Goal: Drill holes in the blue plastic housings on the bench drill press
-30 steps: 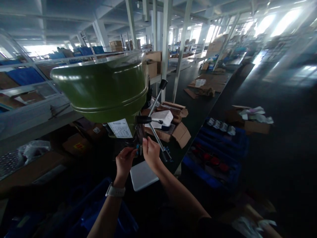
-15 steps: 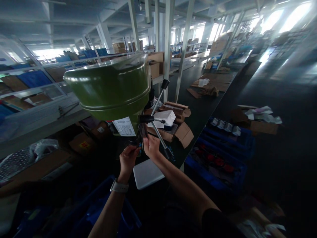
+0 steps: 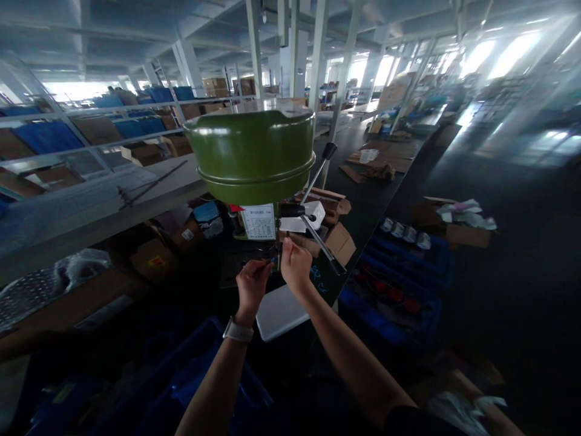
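A drill press with a green cover [image 3: 254, 154] stands in front of me, a printed label [image 3: 259, 221] on its head. Below the label my left hand [image 3: 253, 284] is closed in a pinch near the spindle. A tiny bluish bit shows at its fingertips, too small to name. My right hand [image 3: 296, 261] is also closed, thumb up, beside a thin upright rod under the head. What its fingers hold, if anything, is hidden. The black-knobbed feed handle [image 3: 318, 233] spreads to the right of that hand. Beneath both hands lies a pale grey flat tray [image 3: 282, 312].
An opened carton [image 3: 341, 243] with a white box [image 3: 314, 213] sits behind the feed handle. Blue crates [image 3: 385, 315] with red and dark parts stand at the right. Another blue crate [image 3: 213, 330] is low at front left. A shelf ledge [image 3: 158, 200] runs along the left.
My view has turned, so the drill press and both hands appear farther right. Both hands remain pinched beneath the drill head, the right one now slightly farther from the left.
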Demonstrator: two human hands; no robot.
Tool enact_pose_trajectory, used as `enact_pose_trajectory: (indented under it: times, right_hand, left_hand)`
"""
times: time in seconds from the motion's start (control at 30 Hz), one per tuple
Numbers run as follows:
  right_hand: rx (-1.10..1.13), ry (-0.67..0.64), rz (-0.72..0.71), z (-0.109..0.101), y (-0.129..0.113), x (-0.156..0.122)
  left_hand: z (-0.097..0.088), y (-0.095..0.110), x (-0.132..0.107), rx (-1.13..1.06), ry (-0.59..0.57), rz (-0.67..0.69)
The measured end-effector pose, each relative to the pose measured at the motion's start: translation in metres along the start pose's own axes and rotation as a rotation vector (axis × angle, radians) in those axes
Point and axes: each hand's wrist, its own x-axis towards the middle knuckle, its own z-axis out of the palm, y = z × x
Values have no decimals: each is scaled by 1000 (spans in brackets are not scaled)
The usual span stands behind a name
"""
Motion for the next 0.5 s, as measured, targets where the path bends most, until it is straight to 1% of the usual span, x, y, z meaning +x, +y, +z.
enact_pose_trajectory:
  times: [0.13, 0.27, 0.4, 0.47, 0.5]
  right_hand:
    - [-35, -18, 86, 0, 2, 2]
    - [-5, -53, 156, 1, 2, 2]
    - [108, -85, 208, 2, 3, 3]
    - [186, -67, 249, 0, 7, 5]
    - [221, -36, 286, -1, 11, 6]
  left_hand:
    - [4, -5, -2, -44, 3, -21]
    - [8, -8, -3, -102, -10, -38]
    - [7, -5, -3, -71, -30, 24]
    - [5, -4, -7, -21, -54, 52]
    - [4, -5, -9, 14, -55, 49]
